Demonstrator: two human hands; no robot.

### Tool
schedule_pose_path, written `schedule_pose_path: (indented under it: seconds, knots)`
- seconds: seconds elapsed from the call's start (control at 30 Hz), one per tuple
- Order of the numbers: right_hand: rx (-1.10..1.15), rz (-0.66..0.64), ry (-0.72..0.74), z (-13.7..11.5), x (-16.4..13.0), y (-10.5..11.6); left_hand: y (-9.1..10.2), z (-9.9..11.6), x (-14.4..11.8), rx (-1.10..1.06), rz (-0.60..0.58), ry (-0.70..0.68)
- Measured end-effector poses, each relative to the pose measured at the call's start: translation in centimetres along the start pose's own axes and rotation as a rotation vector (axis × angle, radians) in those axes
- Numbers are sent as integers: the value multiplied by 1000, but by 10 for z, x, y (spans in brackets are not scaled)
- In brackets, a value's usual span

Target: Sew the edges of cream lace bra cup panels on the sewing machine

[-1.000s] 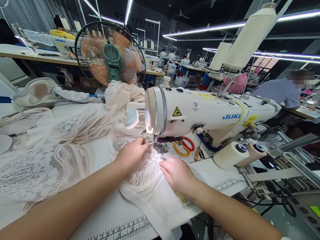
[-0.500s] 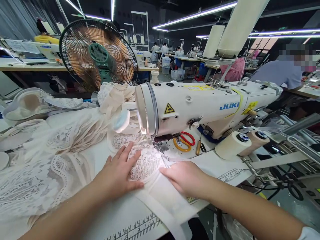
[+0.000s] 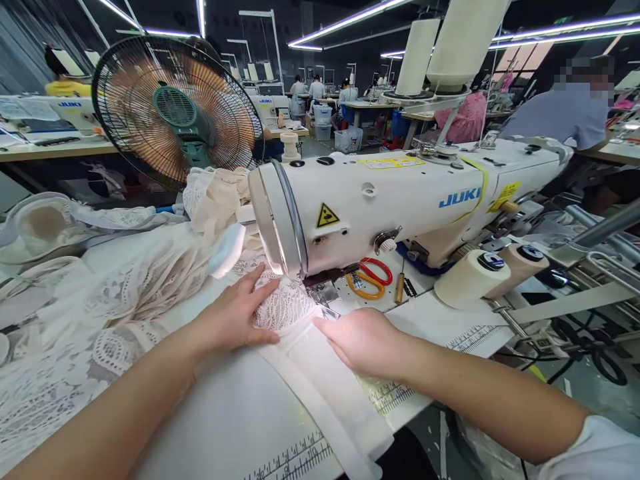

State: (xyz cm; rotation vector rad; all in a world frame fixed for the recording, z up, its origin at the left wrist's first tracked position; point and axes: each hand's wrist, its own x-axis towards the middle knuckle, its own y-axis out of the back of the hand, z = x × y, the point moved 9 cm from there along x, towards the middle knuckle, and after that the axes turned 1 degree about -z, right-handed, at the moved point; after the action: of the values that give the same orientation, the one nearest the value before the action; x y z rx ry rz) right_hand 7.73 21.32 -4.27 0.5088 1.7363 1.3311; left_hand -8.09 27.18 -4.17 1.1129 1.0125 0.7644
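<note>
Under the needle end of the white sewing machine (image 3: 400, 207) lies a lace bra (image 3: 285, 303), its white band and a narrow strap trailing toward me over the table edge. My left hand (image 3: 237, 310) rests on the lace with fingers spread, pressing it against the table left of the needle. Close to the presser foot, my right hand (image 3: 363, 340) pinches the edge of the white band between thumb and curled fingers. Its fingertips are partly hidden. Scissors (image 3: 367, 283) with a red and a yellow handle lie on the machine bed behind the right hand.
Piled lace pieces (image 3: 145, 280) cover the table's left side. A wooden-handled tool (image 3: 401, 287) lies beside the scissors. Thread cones (image 3: 473, 277) stand at right. A large fan (image 3: 180, 113) is behind the pile. A person (image 3: 555, 113) sits at the far right. Printed rulers (image 3: 300, 457) mark the table.
Both hands and the lace bra have moved forward, closer to the needle. The view has shifted slightly. My left hand stays spread and my right hand keeps its pinch.
</note>
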Motion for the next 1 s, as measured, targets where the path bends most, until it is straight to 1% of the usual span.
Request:
schedule_pose_path:
  seconds: [0.13,0.27,0.37,0.47,0.53,0.57,0.6,0.63,0.67,0.7,0.73,0.77,0.83,0.9,1.0]
  knots:
    - [21,-2,-9,0,1,2,5,-5,9,9,-10,1]
    - [23,21,14,0,1,-1,11,-7,13,-13,-19,6]
    - [1,71,31,0,-2,-3,15,-7,14,-44,-8,-5]
    - [6,166,87,-1,-12,0,17,-9,10,-32,42,63]
    - [18,193,135,0,-24,0,21,-3,0,14,146,111]
    - [21,190,166,0,-31,-1,25,5,-8,37,230,103]
    - [18,178,197,0,-38,-3,28,19,-17,57,325,63]
    - [11,165,227,0,-46,-5,30,36,-28,64,417,-10]
    - [7,159,254,0,-53,-7,30,57,-40,58,486,-108]
    - [9,160,279,1,-60,-8,25,78,-50,45,506,-215]
    - [17,171,299,1,-67,-10,16,97,-58,23,476,-307]
    - [31,186,313,3,-72,-11,6,114,-63,8,423,-372]
    - [63,204,337,4,-80,-15,-12,137,-69,20,330,-434]
    - [71,200,341,4,-83,-21,-25,146,-69,68,269,-435]
    - [61,182,327,4,-83,-26,-31,144,-64,138,215,-401]
